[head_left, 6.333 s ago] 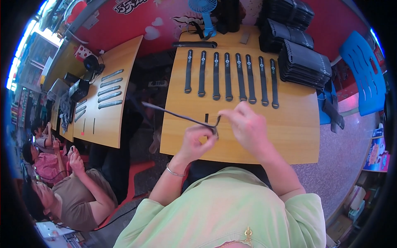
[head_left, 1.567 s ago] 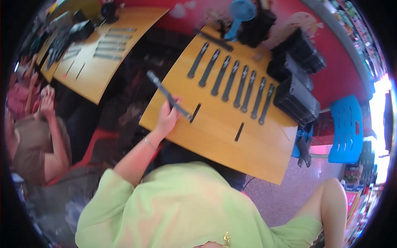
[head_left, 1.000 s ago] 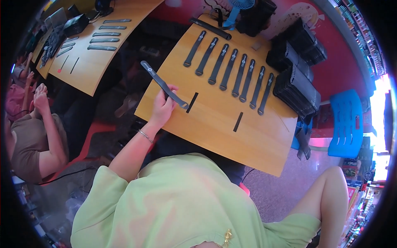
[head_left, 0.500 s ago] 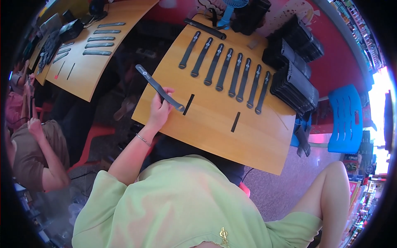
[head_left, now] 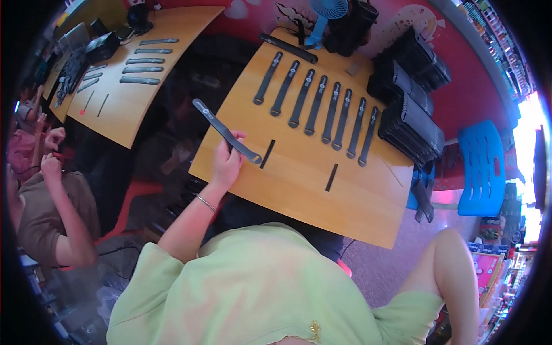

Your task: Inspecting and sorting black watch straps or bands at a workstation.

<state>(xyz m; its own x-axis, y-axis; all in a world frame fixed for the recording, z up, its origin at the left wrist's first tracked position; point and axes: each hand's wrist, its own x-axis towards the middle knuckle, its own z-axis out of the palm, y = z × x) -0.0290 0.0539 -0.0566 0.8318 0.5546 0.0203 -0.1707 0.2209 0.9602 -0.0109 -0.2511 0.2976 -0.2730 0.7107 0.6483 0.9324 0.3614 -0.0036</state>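
My left hand (head_left: 229, 164) is closed on a dark grey strap (head_left: 221, 127) with pale printing and a ring at its lower end. The strap slants over the left edge of the wooden table (head_left: 299, 201), its ring end near a short black strip (head_left: 267, 154) on the tabletop. Another black strip (head_left: 332, 177) lies farther right. Beyond them, several similar straps (head_left: 300, 98) lie side by side in a slanting row, ring ends toward me. My right arm (head_left: 454, 259) is bent at the lower right, and its hand is out of the picture.
Stacks of black straps (head_left: 409, 127) stand along the table's right side. A dark strap (head_left: 289, 48) and a blue fan (head_left: 329, 8) are at the back. A blue chair (head_left: 482, 167) stands right. At left, a co-worker (head_left: 57, 201) sits by another table (head_left: 123, 123) with straps.
The whole view has shifted a little, so the table sits slightly lower and farther right. My left hand still holds the strap. The co-worker's hands have changed position.
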